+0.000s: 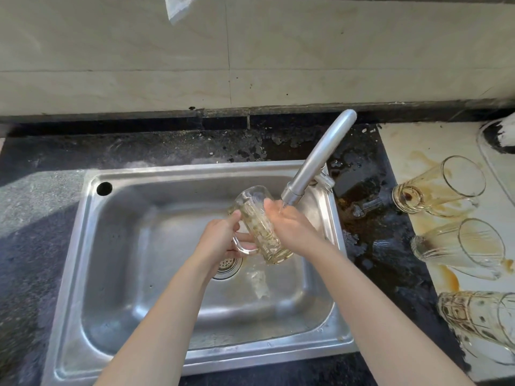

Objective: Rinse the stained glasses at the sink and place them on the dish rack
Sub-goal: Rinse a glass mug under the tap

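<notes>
A clear glass mug (257, 224) with brownish stains is held tilted over the steel sink (133, 246), its mouth pointing up and away. My left hand (220, 242) grips its handle. My right hand (287, 222) lies against the mug's right side, directly under the faucet spout (315, 162), and water runs onto it. Three stained glasses lie on their sides on the pale mat at the right: one far (440, 188), one in the middle (459, 246), one near (479, 316).
The sink drain (228, 264) sits below my left hand. Dark wet countertop (373, 246) separates sink and mat. Brown spills stain the pale mat (418, 146). A tiled wall rises behind. A curved clear object (498, 135) shows at the far right edge.
</notes>
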`<move>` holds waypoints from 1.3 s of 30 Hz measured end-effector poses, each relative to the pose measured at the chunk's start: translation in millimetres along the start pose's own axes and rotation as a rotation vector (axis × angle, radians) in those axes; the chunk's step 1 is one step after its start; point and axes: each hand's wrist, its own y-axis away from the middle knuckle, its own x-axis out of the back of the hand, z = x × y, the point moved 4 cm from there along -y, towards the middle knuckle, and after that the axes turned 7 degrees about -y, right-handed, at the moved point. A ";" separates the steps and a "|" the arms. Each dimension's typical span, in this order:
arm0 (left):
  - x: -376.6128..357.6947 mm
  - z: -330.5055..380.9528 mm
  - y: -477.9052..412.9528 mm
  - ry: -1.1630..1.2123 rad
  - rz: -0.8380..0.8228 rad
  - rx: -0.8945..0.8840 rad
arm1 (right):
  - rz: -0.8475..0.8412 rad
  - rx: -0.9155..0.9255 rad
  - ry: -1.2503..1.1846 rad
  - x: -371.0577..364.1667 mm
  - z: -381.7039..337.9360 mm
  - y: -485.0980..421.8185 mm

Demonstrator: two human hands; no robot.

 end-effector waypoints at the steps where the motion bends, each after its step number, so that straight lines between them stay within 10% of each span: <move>1: -0.6 2.0 1.2 0.010 0.010 -0.007 | 0.042 0.067 0.182 -2.1 -7.0 2.5; 14: 13.0 19.5 14.7 -0.006 0.134 -0.070 | 0.173 0.231 0.360 -6.5 -23.8 9.2; 18: 5.1 20.3 19.9 -0.054 0.109 -0.091 | 0.075 0.006 0.157 6.9 -24.4 -6.6; 22: 9.2 27.9 22.8 -0.028 0.121 -0.095 | 0.324 0.374 0.718 -18.6 -33.1 22.0; 31: 14.0 26.3 31.5 0.017 0.091 -0.084 | -0.184 0.005 -0.201 6.4 -23.7 -4.5; 35: 12.9 14.9 22.6 0.307 0.033 0.006 | -0.010 0.054 -0.662 9.1 -2.2 -4.2; 39: -1.6 2.0 15.9 0.509 -0.096 0.132 | 0.271 0.217 -0.623 12.9 -17.1 3.4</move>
